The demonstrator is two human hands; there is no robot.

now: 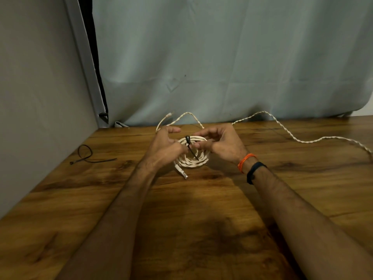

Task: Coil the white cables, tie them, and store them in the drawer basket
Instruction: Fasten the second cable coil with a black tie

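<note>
Looking down from the head view, both hands meet over the coiled white cable (191, 152) on the wooden table (201, 209) — the left hand (165, 147) pinching the black zip tie (190, 148) wrapped over the coil, the right hand (219, 143) gripping the coil's far side. It looks light, springy and twisted, so hold at the tie or the loops may spread; a second white cable (298, 138) trails loose — no drawer basket in sight.

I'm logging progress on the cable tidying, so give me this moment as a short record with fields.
surface: wooden table
coiled cable: white coil on table, black zip tie around it
left hand: pinching the tie
right hand: holding the coil's right side
loose cable: second white cable uncoiled, trailing right
spare tie: looped black tie lying at left
drawer basket: not in view
</note>
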